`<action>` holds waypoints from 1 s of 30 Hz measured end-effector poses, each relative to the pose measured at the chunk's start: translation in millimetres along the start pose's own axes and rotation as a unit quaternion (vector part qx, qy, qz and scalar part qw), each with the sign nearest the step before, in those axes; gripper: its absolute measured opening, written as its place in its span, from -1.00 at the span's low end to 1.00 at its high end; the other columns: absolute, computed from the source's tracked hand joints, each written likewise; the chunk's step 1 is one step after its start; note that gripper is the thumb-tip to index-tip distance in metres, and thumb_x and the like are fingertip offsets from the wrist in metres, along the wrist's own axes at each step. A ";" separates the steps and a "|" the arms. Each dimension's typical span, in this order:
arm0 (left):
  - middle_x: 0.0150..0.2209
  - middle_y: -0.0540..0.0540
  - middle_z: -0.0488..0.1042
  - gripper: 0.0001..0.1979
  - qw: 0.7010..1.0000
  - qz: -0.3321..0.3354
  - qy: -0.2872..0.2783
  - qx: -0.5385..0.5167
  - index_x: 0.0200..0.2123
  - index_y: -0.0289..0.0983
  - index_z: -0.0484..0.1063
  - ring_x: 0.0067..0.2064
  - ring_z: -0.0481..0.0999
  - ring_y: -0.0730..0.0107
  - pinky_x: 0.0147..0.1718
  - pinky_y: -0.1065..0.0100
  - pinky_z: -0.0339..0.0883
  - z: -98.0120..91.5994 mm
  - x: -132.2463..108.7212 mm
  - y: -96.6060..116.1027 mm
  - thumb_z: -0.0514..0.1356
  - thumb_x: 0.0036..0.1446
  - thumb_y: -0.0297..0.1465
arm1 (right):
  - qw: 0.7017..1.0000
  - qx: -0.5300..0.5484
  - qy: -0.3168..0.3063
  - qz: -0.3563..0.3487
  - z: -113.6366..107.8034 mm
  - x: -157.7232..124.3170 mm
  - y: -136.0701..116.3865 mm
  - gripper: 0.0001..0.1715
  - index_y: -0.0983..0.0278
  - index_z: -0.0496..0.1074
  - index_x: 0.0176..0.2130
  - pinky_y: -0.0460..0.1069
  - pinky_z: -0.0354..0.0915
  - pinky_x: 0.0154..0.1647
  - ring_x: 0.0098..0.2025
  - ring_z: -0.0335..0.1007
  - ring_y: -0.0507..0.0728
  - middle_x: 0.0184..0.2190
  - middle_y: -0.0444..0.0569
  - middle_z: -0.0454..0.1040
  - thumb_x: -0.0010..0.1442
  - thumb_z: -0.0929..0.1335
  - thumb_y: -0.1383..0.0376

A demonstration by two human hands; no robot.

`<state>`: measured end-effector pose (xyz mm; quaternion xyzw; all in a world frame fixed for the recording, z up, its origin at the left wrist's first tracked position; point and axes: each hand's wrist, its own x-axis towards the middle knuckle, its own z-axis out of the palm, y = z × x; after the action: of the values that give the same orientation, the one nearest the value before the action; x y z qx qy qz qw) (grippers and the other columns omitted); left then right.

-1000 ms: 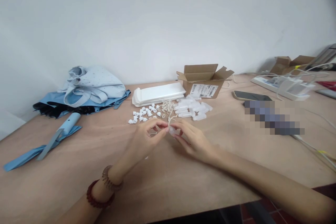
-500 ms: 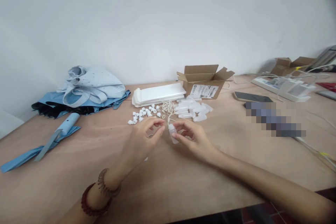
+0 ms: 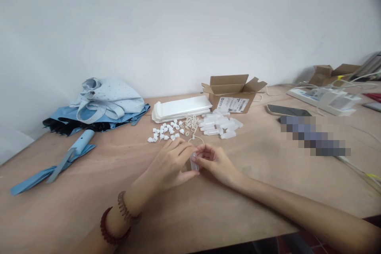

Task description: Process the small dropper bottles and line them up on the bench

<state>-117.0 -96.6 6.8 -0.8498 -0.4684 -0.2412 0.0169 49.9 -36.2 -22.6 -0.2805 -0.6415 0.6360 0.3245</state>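
My left hand (image 3: 171, 164) and my right hand (image 3: 216, 162) meet low over the wooden table (image 3: 184, 202), both pinched round a small clear plastic bottle (image 3: 194, 162) held upright between them. A thin cream string (image 3: 195, 138) runs from the bottle's top toward a pile of the same strings (image 3: 189, 122). Behind the hands lie several small white caps (image 3: 164, 130) and a heap of clear little bottles (image 3: 220, 124). Two bead bracelets circle my left wrist.
A stack of white bags (image 3: 180, 107) and an open cardboard box (image 3: 232, 94) stand at the back. A folded blue umbrella (image 3: 89, 121) lies at the left. A phone (image 3: 285, 110), a power strip with cables (image 3: 326, 98) and another box (image 3: 330, 72) are at the right.
Both hands have come down and nearer to me with the bottle. The left hand, apart from it half a second ago, has closed in against the bottle.
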 end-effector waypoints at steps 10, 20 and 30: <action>-0.27 -0.10 0.38 -0.69 0.994 -0.073 -0.075 -0.044 -0.19 -0.25 0.37 -0.22 0.36 0.23 -0.27 0.25 0.28 -26.7 -7.0 -8.5 0.28 -0.03 -0.29 | 0.990 -0.111 -0.046 -0.078 5.7 -8.5 2.5 -0.80 0.28 0.33 -0.20 -0.02 0.36 -0.33 -0.34 0.40 0.05 -0.33 -0.06 0.43 0.13 0.35 0.29; -0.29 -0.09 0.37 -0.73 0.986 -0.122 -0.111 -0.007 -0.22 -0.23 0.37 -0.27 0.39 0.25 -0.27 0.24 0.27 -28.1 -37.2 -14.4 0.23 0.01 -0.25 | 0.908 -0.338 -0.163 -0.184 13.4 -10.0 -4.8 -0.36 0.29 0.16 0.12 0.13 0.20 0.13 0.13 0.18 0.20 0.08 0.14 0.25 0.08 0.40 0.35; 0.02 -0.12 0.41 -0.38 0.986 -0.132 -0.068 -0.076 0.09 -0.09 0.21 0.00 0.42 0.09 -0.03 0.10 0.30 -36.0 -57.5 -27.8 0.30 -0.04 -0.16 | 0.906 -0.351 -0.168 -0.166 19.8 -6.6 -5.4 -0.38 0.29 0.20 0.06 0.11 0.25 0.07 0.09 0.21 0.21 0.03 0.12 0.29 0.03 0.43 0.34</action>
<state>-179.1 -135.5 8.6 -0.7936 -0.5571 -0.2179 -0.1111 39.1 -54.0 -17.2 -0.1549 -0.9055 0.3443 0.1938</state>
